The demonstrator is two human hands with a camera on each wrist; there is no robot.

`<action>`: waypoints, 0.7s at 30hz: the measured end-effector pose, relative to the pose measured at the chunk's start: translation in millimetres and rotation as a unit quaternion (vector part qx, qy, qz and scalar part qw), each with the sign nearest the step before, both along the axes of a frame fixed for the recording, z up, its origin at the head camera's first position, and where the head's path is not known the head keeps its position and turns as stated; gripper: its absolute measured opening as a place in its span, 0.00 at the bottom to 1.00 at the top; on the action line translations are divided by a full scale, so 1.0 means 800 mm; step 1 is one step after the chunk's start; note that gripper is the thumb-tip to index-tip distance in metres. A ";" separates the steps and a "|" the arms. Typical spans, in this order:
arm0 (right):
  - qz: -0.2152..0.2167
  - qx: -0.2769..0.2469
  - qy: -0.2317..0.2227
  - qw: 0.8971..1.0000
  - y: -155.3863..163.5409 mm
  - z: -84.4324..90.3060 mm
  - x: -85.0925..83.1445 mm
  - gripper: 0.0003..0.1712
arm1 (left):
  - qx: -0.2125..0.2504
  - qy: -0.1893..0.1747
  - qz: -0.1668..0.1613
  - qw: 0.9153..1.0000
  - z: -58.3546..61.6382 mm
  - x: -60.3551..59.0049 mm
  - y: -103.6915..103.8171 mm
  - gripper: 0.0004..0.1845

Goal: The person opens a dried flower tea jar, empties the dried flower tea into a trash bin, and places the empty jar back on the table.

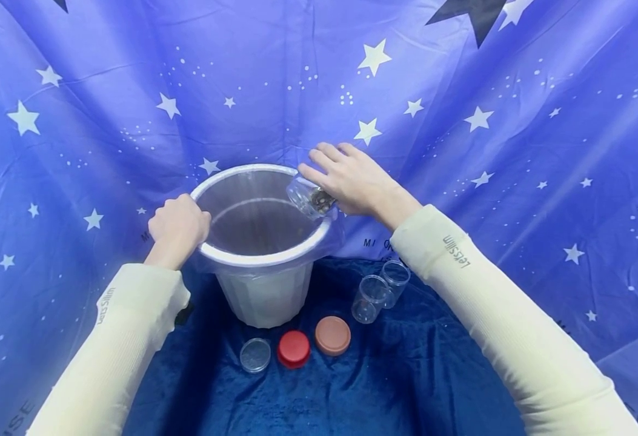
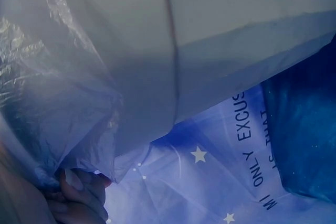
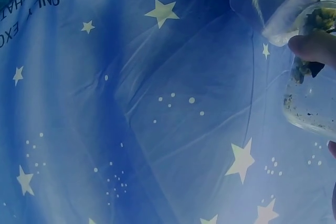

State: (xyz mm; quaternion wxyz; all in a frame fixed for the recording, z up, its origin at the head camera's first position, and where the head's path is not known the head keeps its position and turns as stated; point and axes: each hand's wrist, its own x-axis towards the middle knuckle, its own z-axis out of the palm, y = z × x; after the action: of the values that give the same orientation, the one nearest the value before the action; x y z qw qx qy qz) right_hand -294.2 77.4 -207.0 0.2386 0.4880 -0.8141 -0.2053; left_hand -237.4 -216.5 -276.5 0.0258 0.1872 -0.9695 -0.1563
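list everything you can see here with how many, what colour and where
bucket: 1, white, lined with a clear plastic bag, middle of the cloth
tilted jar: 1, clear with dark bits inside, over the bucket's right rim
empty jars: 2, clear, side by side right of the bucket
clear lid: 1, see-through, in front of the bucket
red lid: 1, red, right of the clear lid
brown lid: 1, orange-brown, right of the red lid
cloth: 1, blue with pale stars, under and behind everything
left hand: grips the bucket's left rim
right hand: holds the tilted jar
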 end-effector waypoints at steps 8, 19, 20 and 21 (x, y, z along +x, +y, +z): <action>-0.002 0.020 0.005 1.000 -0.004 -0.003 0.002 0.51 | 0.000 0.000 0.000 1.000 0.001 0.000 0.000 0.24; -0.010 -0.047 -0.003 0.999 0.002 -0.007 0.002 0.49 | 0.001 -0.002 0.001 1.000 0.001 0.000 0.000 0.24; -0.018 -0.058 -0.011 0.998 0.002 -0.007 0.002 0.51 | 0.002 -0.001 0.001 1.000 0.001 0.000 0.000 0.24; -0.029 -0.067 -0.022 0.997 0.003 -0.007 0.002 0.53 | 0.002 -0.001 0.001 1.000 0.001 0.000 0.000 0.24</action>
State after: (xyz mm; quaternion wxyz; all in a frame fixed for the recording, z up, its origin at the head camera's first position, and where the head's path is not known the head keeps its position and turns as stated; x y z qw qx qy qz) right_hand -292.7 80.0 -212.7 0.2469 0.4514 -0.8449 -0.1462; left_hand -237.1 -216.8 -275.9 0.0246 0.1881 -0.9690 -0.1581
